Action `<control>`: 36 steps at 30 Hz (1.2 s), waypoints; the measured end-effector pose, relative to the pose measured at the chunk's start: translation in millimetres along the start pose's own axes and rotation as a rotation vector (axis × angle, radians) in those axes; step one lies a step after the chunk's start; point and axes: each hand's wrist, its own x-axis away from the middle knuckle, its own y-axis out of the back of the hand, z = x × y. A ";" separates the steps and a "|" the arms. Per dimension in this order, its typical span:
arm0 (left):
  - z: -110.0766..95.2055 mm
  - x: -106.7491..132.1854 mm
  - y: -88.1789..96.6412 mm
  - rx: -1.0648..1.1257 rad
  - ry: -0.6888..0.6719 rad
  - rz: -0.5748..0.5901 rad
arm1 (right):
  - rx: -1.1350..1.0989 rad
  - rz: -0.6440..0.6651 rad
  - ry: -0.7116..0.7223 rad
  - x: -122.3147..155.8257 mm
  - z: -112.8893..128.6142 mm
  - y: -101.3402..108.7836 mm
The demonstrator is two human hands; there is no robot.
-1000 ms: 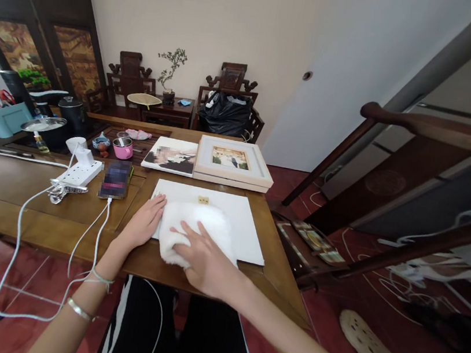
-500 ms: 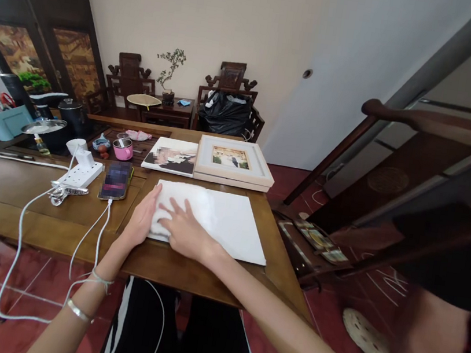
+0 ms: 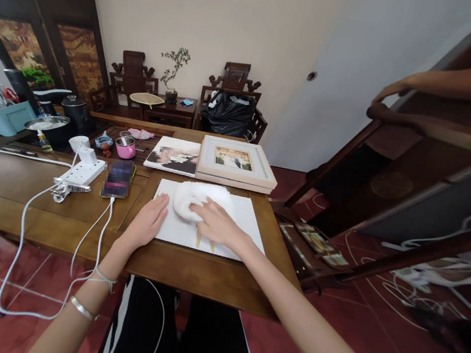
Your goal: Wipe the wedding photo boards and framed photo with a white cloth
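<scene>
The right hand (image 3: 216,224) lies on top of a white cloth (image 3: 192,195), palm down. The fingers are stretched out and a little apart; they press on the cloth and do not close around it. The cloth is soft and thick, like a small towel, and it is bunched into a round heap. It rests on the far part of a flat white board (image 3: 249,226), toward 12 o'clock from the right hand.

The board is a plain white rectangle with a smooth surface. It lies flat on the wooden table (image 3: 7,182), directly in front of the person. Two thin yellowish marks show near its close edge (what they are I cannot tell).

The left hand (image 3: 147,224) is at 9 o'clock from the cloth. It lies flat with the fingers straight and close together, and it holds nothing. Its fingertips are on the left edge of the board and its palm is on the table.

At 12 o'clock from the board a framed photo (image 3: 235,162) lies flat, and a photo print (image 3: 173,155) is touching its left side. At 10 o'clock lie a phone (image 3: 118,179) and a white power strip (image 3: 81,171). At 2 o'clock, well apart, another person's hand (image 3: 390,93) rests on a dark wooden rail (image 3: 443,131).
</scene>
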 end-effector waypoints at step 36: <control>-0.3 -0.1 1.1 -0.011 -0.012 -0.007 | -0.077 0.069 -0.208 132.5 -39.2 -0.7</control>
